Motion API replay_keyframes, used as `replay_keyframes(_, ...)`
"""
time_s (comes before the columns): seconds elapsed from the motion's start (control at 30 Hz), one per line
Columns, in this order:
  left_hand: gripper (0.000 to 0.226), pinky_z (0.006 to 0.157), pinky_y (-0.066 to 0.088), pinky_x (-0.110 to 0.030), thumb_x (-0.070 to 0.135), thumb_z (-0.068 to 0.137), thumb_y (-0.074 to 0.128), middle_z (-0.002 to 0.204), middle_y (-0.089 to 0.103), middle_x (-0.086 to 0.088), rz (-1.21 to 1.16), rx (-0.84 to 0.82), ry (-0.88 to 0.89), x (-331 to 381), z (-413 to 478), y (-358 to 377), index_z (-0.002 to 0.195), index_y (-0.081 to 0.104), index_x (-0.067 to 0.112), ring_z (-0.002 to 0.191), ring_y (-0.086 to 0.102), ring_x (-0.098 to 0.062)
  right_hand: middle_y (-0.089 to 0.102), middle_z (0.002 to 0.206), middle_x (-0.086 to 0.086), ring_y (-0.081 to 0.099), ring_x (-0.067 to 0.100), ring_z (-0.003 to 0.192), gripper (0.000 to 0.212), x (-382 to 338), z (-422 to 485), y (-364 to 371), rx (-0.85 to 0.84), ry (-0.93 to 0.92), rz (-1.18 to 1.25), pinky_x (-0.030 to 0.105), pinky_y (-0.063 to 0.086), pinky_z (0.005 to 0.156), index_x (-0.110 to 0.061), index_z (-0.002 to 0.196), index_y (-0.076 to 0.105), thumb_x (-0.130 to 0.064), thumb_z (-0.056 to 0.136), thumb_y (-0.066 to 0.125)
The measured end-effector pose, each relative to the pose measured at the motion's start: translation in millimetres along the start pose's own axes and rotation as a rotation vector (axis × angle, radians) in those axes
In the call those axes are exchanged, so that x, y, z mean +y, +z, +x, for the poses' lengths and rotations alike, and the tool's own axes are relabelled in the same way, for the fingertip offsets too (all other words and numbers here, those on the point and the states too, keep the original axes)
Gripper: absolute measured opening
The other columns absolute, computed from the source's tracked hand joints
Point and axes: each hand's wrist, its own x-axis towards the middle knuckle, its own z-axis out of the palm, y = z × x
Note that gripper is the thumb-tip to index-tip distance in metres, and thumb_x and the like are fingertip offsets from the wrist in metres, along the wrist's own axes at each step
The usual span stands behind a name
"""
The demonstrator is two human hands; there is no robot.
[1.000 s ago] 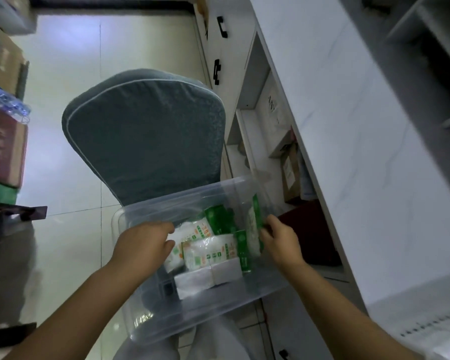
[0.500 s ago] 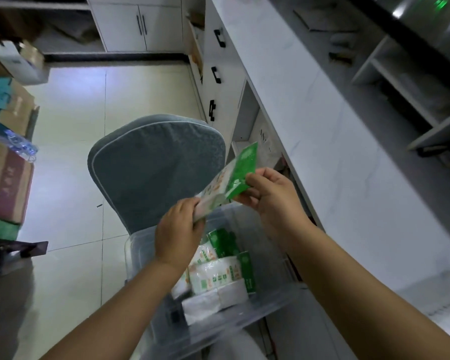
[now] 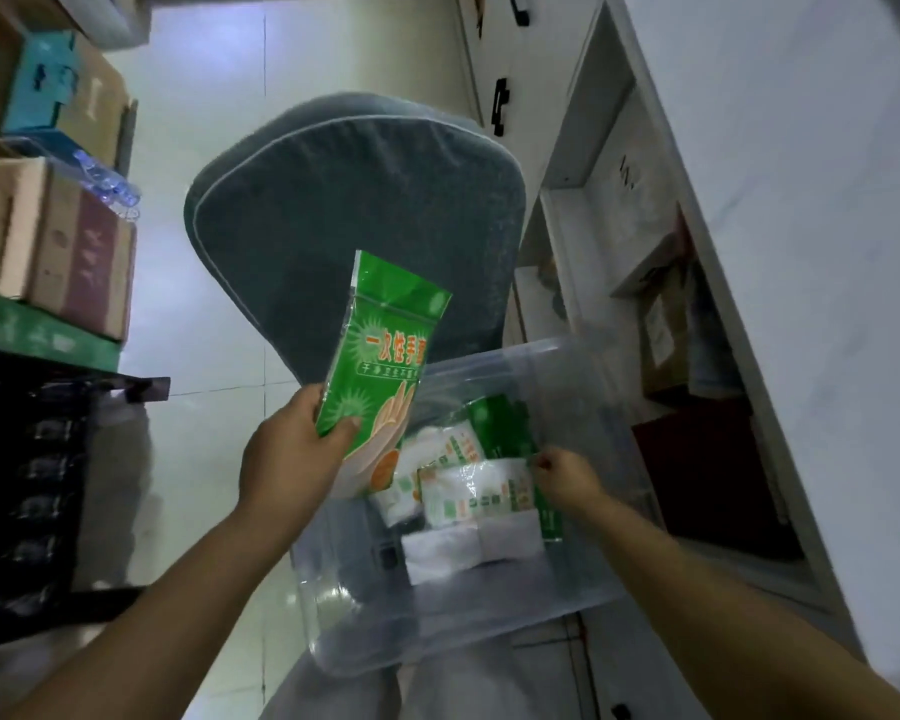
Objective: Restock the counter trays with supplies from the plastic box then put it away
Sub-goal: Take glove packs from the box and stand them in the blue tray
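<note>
Right hand [image 3: 562,478] dropped into plastic box [image 3: 583,387], fingers pinched; left hand [image 3: 294,459] alone grips green packet [image 3: 385,366].

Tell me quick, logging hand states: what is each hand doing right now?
Left hand: closed on the green packet, held above the plastic box.
Right hand: inside the box, pinching a packet edge.

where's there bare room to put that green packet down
The white counter on the right is bare, from its front edge back. The plastic box is free only along its far wall; the middle is crowded with packets. The shelves below look cluttered.
</note>
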Motion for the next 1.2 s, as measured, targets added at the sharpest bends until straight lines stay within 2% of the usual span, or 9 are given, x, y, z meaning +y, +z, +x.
replay_keyframes(0.2,0.024,0.069,0.052,-0.037,0.027,0.081,0.063,0.087,0.070,0.008,-0.001,-0.055,-0.034,-25,3,5,0.104,0.059,0.035,0.081,0.063,-0.018,0.053,0.128,0.017,0.050,0.031,0.116,0.032,6,43,43,-0.102,-0.125,-0.310,0.033,0.042,0.096,-0.006,0.123,0.053,-0.009,0.091,0.048)
replay_keyframes(0.4,0.027,0.068,0.053,-0.037,0.034,0.076,0.063,0.081,0.069,0.016,0.003,-0.063,-0.045,-39,4,6,0.100,0.056,0.044,0.078,0.065,-0.010,0.031,0.149,0.012,0.036,0.028,0.131,0.060,9,65,76,-0.212,-0.290,-0.721,0.035,0.029,0.110,-0.009,0.146,0.017,-0.009,0.093,0.046)
replay_keyframes(0.47,0.029,0.069,0.053,-0.035,0.031,0.078,0.066,0.081,0.069,0.018,0.010,-0.069,-0.047,-43,2,4,0.100,0.055,0.046,0.078,0.065,-0.008,0.035,0.145,0.014,0.036,0.031,0.127,0.057,6,67,80,-0.173,-0.261,-0.782,0.039,0.031,0.106,-0.011,0.144,0.023,-0.015,0.093,0.046)
replay_keyframes(0.6,0.028,0.066,0.053,-0.036,0.030,0.079,0.066,0.080,0.069,0.017,0.023,-0.085,-0.043,-46,-2,-1,0.101,0.056,0.044,0.077,0.064,-0.007,0.057,0.122,0.007,0.043,0.027,0.114,0.033,-1,49,74,-0.128,-0.284,-0.865,0.040,0.031,0.098,-0.022,0.119,0.060,-0.028,0.088,0.049)
replay_keyframes(0.67,0.025,0.063,0.051,-0.033,0.031,0.079,0.065,0.077,0.068,0.017,0.029,-0.092,-0.031,-43,-7,-8,0.099,0.056,0.043,0.073,0.063,-0.005,0.063,0.106,0.006,0.049,0.027,0.103,0.022,-5,25,65,-0.007,-0.385,-0.827,0.037,0.037,0.088,-0.019,0.099,0.071,-0.028,0.084,0.058)
replay_keyframes(0.73,0.021,0.061,0.048,-0.030,0.033,0.079,0.064,0.073,0.067,0.015,0.058,-0.107,-0.022,-41,-9,-12,0.096,0.056,0.041,0.070,0.061,-0.005,0.064,0.078,0.009,0.057,0.029,0.079,0.007,-11,1,53,0.117,-0.479,-0.777,0.035,0.046,0.068,-0.014,0.070,0.073,-0.019,0.066,0.077)
replay_keyframes(0.8,0.017,0.061,0.046,-0.030,0.033,0.079,0.063,0.073,0.067,0.011,0.070,-0.128,-0.001,-36,-12,-22,0.095,0.058,0.037,0.069,0.061,-0.009,0.057,0.060,0.007,0.055,0.027,0.058,0.016,-21,-27,35,0.260,-0.574,-0.771,0.030,0.042,0.052,-0.013,0.051,0.066,-0.012,0.051,0.081)
replay_keyframes(1.0,0.020,0.062,0.045,-0.030,0.030,0.083,0.060,0.084,0.069,0.007,0.065,-0.173,0.119,-13,-22,-59,0.102,0.060,0.037,0.076,0.061,-0.020,0.051,0.050,-0.001,0.052,0.023,0.049,0.011,-55,-109,-33,0.736,-0.784,-0.775,0.028,0.035,0.049,-0.024,0.077,0.073,-0.021,0.074,0.064)
replay_keyframes(1.2,0.015,0.068,0.048,-0.036,0.029,0.086,0.057,0.085,0.068,0.001,0.024,-0.178,0.280,23,-20,-84,0.101,0.060,0.030,0.079,0.061,-0.024,0.065,0.063,-0.004,0.055,0.020,0.055,0.020,-88,-197,-83,1.073,-0.919,-0.649,0.030,0.038,0.053,-0.026,0.092,0.076,-0.029,0.092,0.056)
